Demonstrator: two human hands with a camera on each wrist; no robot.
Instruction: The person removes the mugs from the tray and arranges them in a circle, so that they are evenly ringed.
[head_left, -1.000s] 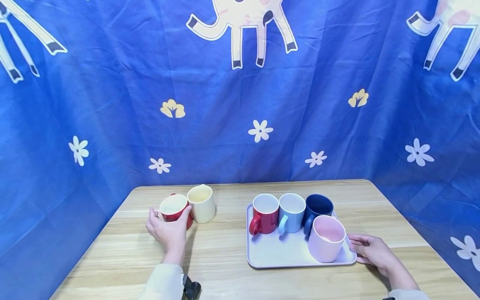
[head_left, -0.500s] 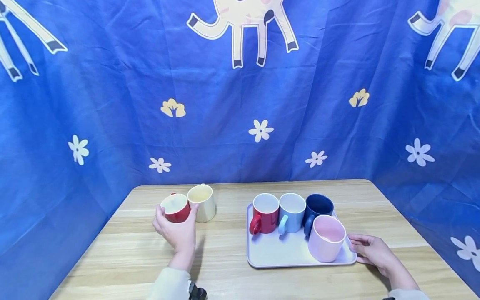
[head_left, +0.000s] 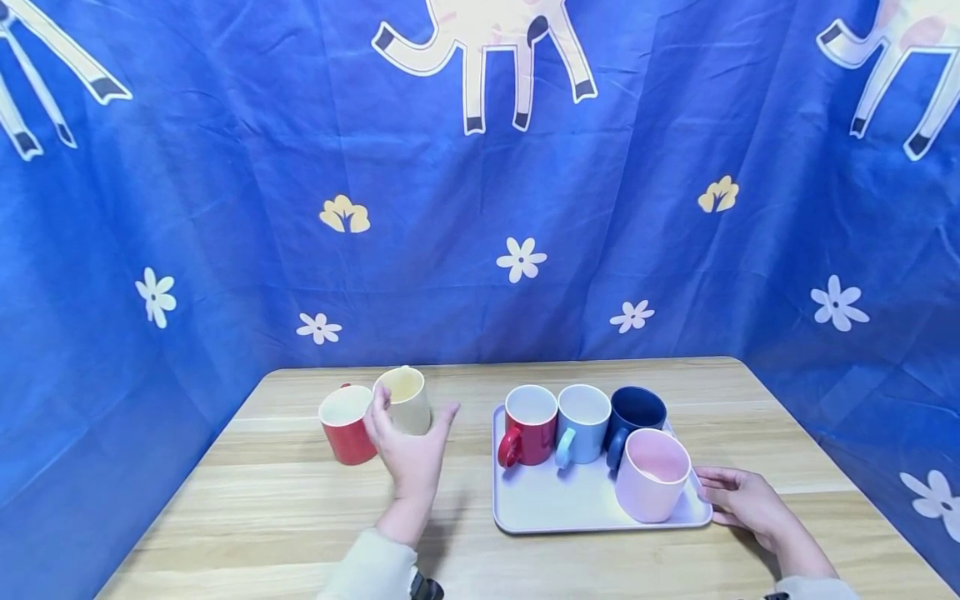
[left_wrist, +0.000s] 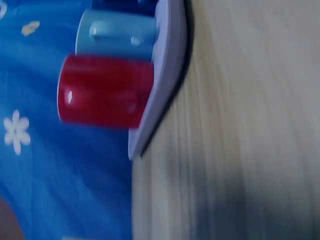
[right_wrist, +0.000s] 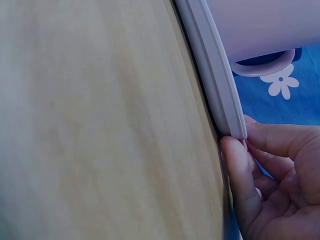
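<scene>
In the head view my left hand (head_left: 411,457) is just in front of a cream mug (head_left: 407,404). Its thumb and fingers are spread apart, with a gap between the thumb and the mug's side. To the left of it a red mug with a white inside (head_left: 351,440) stands upright on the table. My right hand (head_left: 746,502) pinches the right rim of a pale lilac tray (head_left: 555,512); the right wrist view shows fingertips (right_wrist: 234,150) on both sides of that rim. On the tray stand a red mug (head_left: 534,442), a light blue mug (head_left: 588,433), a navy mug (head_left: 637,408) and a pink mug (head_left: 652,479).
The wooden table (head_left: 262,517) reaches back to a blue curtain (head_left: 450,317) with printed flowers and animals. Bare wood lies between the cream mug and the tray.
My left hand has let go of the red mug at the left, now standing on the table, and moved right to the cream mug. The right hand and tray have stayed put.
</scene>
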